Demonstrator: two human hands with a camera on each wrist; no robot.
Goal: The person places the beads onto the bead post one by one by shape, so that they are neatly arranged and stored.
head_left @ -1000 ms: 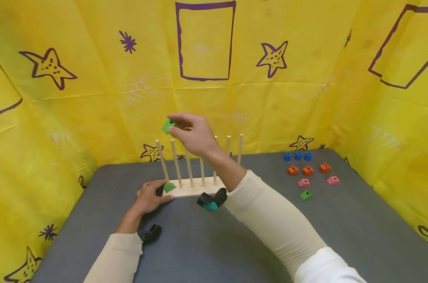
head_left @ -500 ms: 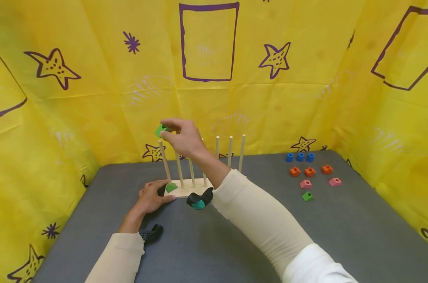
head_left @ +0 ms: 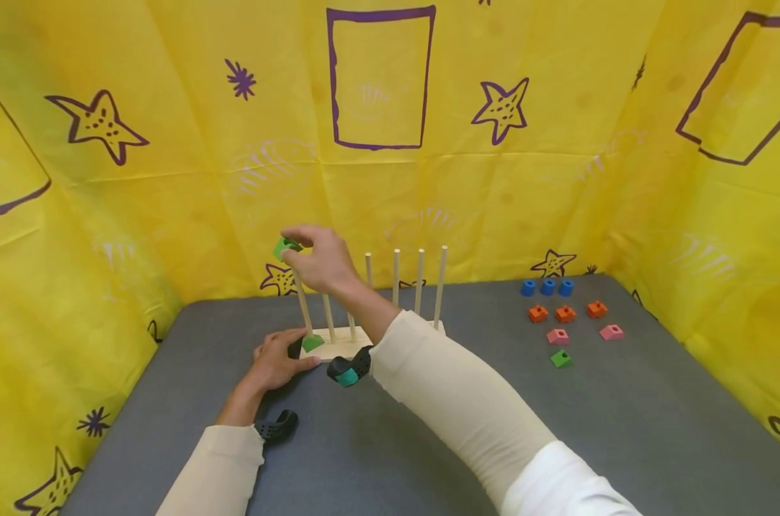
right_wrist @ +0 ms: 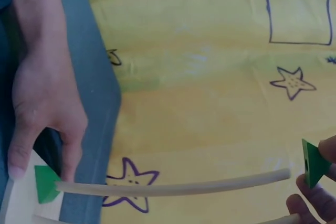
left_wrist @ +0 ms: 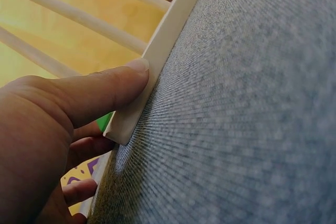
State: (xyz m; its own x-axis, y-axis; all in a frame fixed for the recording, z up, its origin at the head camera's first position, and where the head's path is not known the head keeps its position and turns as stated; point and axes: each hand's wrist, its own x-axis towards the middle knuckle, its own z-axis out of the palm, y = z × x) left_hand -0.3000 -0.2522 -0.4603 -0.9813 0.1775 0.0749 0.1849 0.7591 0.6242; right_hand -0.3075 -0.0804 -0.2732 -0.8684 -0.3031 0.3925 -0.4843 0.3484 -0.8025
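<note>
My right hand (head_left: 325, 264) pinches a green block (head_left: 284, 248) between thumb and fingers, right at the top of the leftmost peg (head_left: 303, 307). In the right wrist view, the hole in this held green block (right_wrist: 313, 163) faces the peg's tip, with a small gap between. A second green block (head_left: 312, 343) sits at the foot of that peg, on a wooden base (head_left: 338, 349) bearing a row of upright pegs. My left hand (head_left: 276, 360) grips the base's left end. Its thumb (left_wrist: 118, 85) presses the front edge in the left wrist view; other fingers reach round behind.
On the right of the grey table (head_left: 467, 401) lie several loose pieces: blue cylinders (head_left: 548, 287), orange blocks (head_left: 565, 314), pink blocks (head_left: 558, 337) and a green block (head_left: 560, 358). A yellow patterned cloth (head_left: 390, 186) hangs around the back and sides.
My right hand has moved left and down with the green block, from above the pegs to the leftmost peg's top. The left hand keeps its hold on the base.
</note>
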